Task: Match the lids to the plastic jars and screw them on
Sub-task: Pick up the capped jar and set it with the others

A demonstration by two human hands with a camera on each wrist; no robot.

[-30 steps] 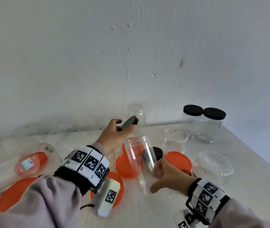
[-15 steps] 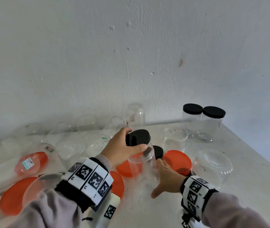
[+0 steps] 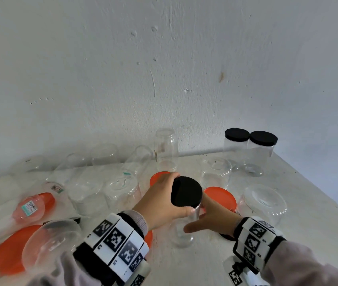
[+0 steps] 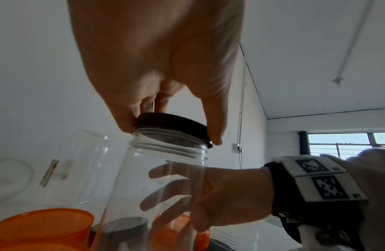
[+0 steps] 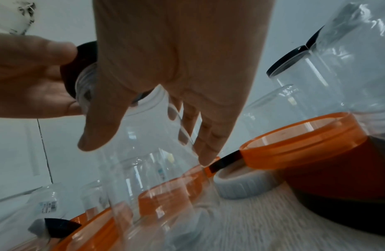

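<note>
Threads [image 4: 168, 149] show below black lid [image 4: 172, 125]; left-wrist view only.

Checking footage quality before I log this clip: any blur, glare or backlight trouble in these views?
Head view: evenly lit, clear jars by the wall hard to make out. Left wrist view: window backlights, so the left hand is shaded and soft; black lid readable. Right wrist view: blurred, right hand fills the frame.
</note>
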